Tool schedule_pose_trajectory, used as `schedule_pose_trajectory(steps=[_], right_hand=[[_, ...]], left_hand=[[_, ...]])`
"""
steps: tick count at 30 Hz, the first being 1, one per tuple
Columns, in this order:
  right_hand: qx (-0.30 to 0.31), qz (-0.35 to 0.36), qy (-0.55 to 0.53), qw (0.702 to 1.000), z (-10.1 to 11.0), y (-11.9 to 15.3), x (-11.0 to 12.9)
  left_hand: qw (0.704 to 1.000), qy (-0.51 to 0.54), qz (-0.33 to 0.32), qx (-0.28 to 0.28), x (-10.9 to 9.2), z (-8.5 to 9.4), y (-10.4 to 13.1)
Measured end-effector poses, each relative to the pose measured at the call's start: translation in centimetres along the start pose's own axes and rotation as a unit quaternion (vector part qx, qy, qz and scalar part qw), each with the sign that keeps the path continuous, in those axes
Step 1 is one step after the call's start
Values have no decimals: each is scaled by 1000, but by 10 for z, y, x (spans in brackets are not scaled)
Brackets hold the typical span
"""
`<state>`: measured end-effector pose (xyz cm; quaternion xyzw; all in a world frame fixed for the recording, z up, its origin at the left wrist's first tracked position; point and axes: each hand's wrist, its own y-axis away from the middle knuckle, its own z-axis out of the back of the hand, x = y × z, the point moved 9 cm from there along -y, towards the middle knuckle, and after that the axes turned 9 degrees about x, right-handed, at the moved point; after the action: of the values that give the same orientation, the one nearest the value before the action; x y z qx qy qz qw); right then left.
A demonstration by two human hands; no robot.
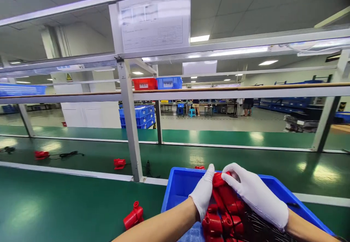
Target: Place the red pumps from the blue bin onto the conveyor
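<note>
Both my hands wear white gloves and are over a blue plastic bin (172,187). Between them is a red plastic housing (222,189), its top end near the bin's far rim. My left hand (203,192) is closed against its left side, thumb pointing up. From the right, my right hand (254,191) pinches its top with thumb and curled fingers. Below, several red housings with short round spouts (214,225) lie packed in the bin, and black cords (259,223) are bundled beside them. Another red housing (133,215) lies on the green bench, left of the bin.
A grey upright post (129,125) stands just beyond the bin's left side. Behind the bench, a green belt (90,158) carries red units (119,163) with black cords. A red box (144,84) and a blue box (168,83) sit on the shelf above.
</note>
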<state>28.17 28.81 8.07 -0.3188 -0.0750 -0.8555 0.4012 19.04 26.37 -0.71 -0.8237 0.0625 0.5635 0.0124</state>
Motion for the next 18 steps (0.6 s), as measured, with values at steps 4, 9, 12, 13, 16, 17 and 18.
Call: schedule_pose_trajectory(steps=[4,9,12,13,16,17,18], right_hand=[[-6,4,-176,984,0,16,-18],[37,32,-238,970,-6,21,-24],[49,52,-223,972,-3,24,-20],[52,52,-212,975,-2,25,-20],[67,47,-185,979,-5,28,-24],[69,48,-177,981,-6,30,-26],[69,51,-169,982,-7,31,-27]], left_hand=[[962,263,39,65,12,-32,-17],[941,313,8,127,11,-30,-27],[958,222,-16,182,7,-29,-25],[960,197,-30,195,4,-30,-24],[965,153,-69,202,-9,-31,-16],[968,142,-74,194,-13,-31,-14],[971,130,-79,183,-17,-31,-11]])
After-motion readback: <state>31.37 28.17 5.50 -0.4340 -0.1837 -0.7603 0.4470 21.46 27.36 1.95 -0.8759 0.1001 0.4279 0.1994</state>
